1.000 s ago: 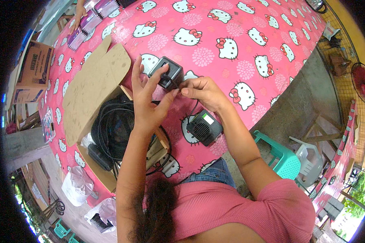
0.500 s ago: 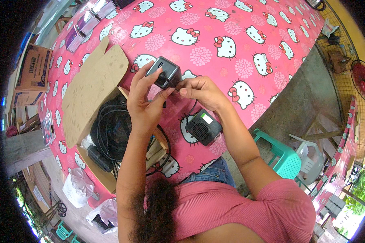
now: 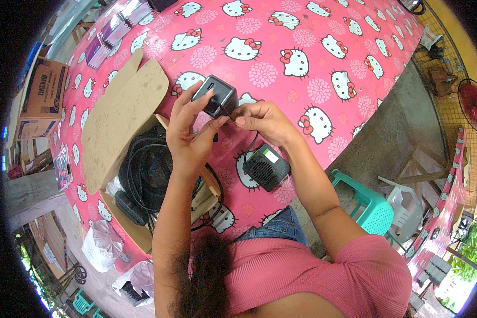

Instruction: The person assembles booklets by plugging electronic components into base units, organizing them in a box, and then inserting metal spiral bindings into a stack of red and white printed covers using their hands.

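My left hand grips a small black box-shaped device above the pink table. My right hand pinches a thin black cable right at the device's near side. That cable drops from my fingers toward a second black device with a round grille, which lies on the table just below my hands. Whether the cable end sits inside the held device is hidden by my fingers.
An open cardboard box holding coiled black cables stands at the left, its flap raised. Small packets lie at the far left of the table. A teal plastic stool stands beside the table at the right.
Both hands, with the black device, have shifted slightly up and away from me. My right fingers have closed in on the cable at the device's edge.
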A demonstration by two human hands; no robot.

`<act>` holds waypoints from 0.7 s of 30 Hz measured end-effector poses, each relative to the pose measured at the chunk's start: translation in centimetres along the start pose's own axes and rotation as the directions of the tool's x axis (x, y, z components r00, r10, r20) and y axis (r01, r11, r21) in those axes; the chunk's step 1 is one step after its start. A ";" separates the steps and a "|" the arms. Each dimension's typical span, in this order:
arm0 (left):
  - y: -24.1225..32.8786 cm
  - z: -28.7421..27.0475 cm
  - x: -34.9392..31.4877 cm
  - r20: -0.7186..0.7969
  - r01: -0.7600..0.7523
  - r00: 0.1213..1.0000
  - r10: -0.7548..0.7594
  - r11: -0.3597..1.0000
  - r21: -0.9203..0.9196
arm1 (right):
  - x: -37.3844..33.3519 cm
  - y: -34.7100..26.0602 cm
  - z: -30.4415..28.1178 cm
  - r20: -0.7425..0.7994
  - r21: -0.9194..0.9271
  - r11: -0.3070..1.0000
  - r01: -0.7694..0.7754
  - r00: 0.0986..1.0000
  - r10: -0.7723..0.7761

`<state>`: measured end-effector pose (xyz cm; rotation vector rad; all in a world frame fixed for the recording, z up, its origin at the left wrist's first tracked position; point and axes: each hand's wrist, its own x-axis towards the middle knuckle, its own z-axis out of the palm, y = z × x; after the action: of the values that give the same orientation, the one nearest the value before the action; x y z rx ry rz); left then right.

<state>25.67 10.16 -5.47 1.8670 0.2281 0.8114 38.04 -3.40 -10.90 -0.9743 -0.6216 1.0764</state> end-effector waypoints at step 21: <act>0.5 0.1 0.0 0.021 0.060 0.998 -0.060 0.998 0.000 | -0.1 -0.1 0.4 -0.054 0.025 1.000 0.001 0.999 0.000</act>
<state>25.63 9.91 -5.04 1.8585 0.2698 0.7504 37.72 -3.39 -10.58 -0.9788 -0.5630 1.0514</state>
